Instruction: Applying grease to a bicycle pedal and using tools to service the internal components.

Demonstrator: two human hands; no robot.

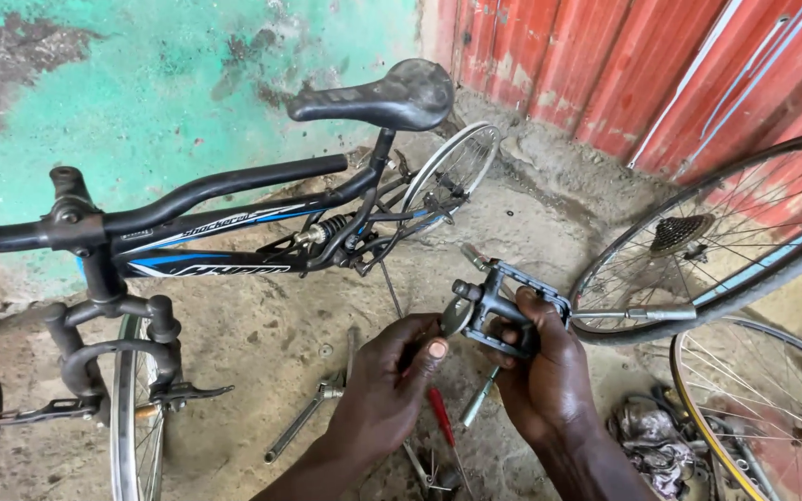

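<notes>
My right hand has its grip closed round a black pedal, held in the air above the floor, off the bike. My left hand has its grip pinched shut on a tool whose metal end meets the pedal's axle end; what kind of tool, I cannot tell. Judgement: the pedal is off and its axle is under work; refitting is left. A wrench and a red screwdriver lie on the rough concrete floor. Loose wheels lean at right by a red corrugated wall; the left wall is worn green.
</notes>
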